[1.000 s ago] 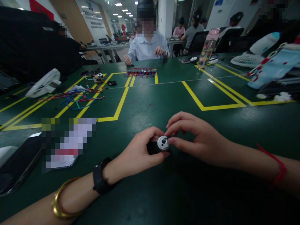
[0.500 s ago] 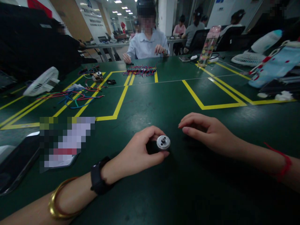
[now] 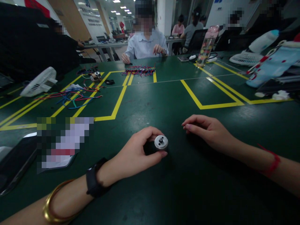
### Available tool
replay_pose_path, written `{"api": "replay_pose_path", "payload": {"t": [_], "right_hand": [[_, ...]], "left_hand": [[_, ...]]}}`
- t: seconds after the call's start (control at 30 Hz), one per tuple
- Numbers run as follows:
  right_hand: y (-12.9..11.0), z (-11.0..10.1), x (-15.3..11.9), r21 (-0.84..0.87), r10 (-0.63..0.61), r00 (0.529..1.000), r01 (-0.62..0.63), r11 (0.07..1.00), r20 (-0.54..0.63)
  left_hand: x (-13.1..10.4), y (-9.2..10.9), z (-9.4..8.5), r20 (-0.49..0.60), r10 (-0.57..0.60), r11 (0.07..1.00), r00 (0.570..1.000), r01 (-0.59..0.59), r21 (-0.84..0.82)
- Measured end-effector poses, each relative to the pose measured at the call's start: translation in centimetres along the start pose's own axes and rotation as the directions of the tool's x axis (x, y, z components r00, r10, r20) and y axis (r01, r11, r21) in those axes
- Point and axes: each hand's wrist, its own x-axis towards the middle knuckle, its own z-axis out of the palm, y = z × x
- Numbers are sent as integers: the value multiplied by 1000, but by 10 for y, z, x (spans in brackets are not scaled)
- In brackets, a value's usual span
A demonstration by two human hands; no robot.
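Observation:
A small electric motor [image 3: 161, 142], a silver metal cylinder with a short shaft in its top face, stands upright on the green table [image 3: 145, 200]. My left hand [image 3: 134, 150] grips it from the left, thumb on the near side and fingers curled round the far side. To the right and apart from the motor, my right hand [image 3: 212, 132] hovers low with thumb and fingertips brought together in a pinch. Whatever may sit between those fingertips is too small or hidden to make out.
Two phones [image 3: 17, 164] [image 3: 59, 156] lie at left. Beyond them are loose wires [image 3: 82, 97] and a white fan [image 3: 39, 82]. A heap of wires [image 3: 139, 71] lies before a seated person [image 3: 147, 43]. A bottle [image 3: 207, 47] and a blue bag [image 3: 269, 67] stand at right.
My right hand has shifted slightly right and its thumb and fingertips have closed together. My left hand still holds the motor; the whole view has slid a little.

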Motion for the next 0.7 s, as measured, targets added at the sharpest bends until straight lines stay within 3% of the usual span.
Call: {"api": "replay_pose_path", "payload": {"t": [0.13, 0.2, 0.27, 0.33, 0.47, 0.6, 0.7], "right_hand": [[-1, 2, 1, -129, -55, 998, 58, 990, 26], [-5, 4, 3, -294, -158, 979, 191, 936, 131], [-13, 7, 6, -425, -229, 927, 343, 838, 296], [-25, 12, 8, -443, -252, 889, 415, 795, 381], [-49, 24, 9, -308, -395, 889, 452, 837, 232], [-64, 33, 11, -274, -471, 842, 533, 800, 264], [-67, 28, 10, -269, -503, 846, 534, 802, 177]], "left_hand": [[1, -1, 0, 8, 5, 999, 1000, -4, -41], [1, -2, 1, 2, -3, 998, 1000, 3, -61], [2, -3, 1, -1, -5, 997, 1000, 4, -77], [2, -3, 1, -3, 1, 997, 1000, -2, -74], [2, -4, 2, -19, 1, 999, 1000, -2, -33], [3, -5, 3, -33, 6, 1000, 999, -6, -21], [3, -5, 2, -24, 4, 999, 1000, -5, -54]]}}
